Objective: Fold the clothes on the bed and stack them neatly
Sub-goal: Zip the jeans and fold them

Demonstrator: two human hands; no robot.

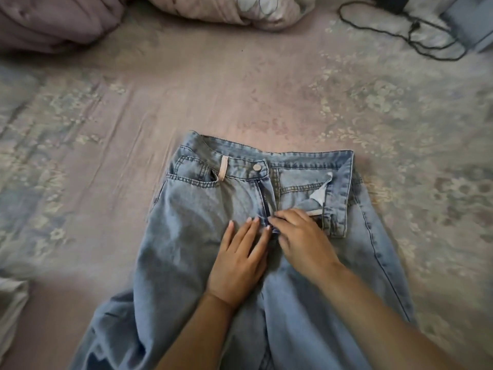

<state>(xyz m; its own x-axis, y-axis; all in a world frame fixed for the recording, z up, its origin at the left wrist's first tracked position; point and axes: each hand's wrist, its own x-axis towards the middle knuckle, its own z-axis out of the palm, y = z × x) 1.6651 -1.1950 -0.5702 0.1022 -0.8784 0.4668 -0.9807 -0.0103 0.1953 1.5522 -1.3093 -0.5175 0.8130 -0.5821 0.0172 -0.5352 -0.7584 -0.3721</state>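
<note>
Inspected at an early stage of the task. Found one pair of light-blue jeans (240,236) laid front-up on the bed (106,124), waistband away from the wearer of the camera, legs running toward and past the lower edge of view. Noted fly undone, waist button (257,167) unfastened, right-hand waistband flap turned back to show the inner pocket lining. Recorded left hand (240,260) flat on the denim just left of the fly, fingers straight and slightly spread, pressing the cloth down. Recorded right hand (301,236) curled at the base of the fly, fingertips apparently pinching at the zip; exact hold blurred, so judged rather than confirmed. Judged no fold yet made in the jeans; zipping or flattening apparently in hand, with folding and stacking wholly outstanding. Observed no finished stack in view. Noted pale cloth (12,313) at lower left edge, cut off, nature and folded state not determinable. Noted rumpled bedding (53,22) at top, dark cable (416,36) at upper right. Lower legs and hems out of frame; overall image soft toward the edges.
</note>
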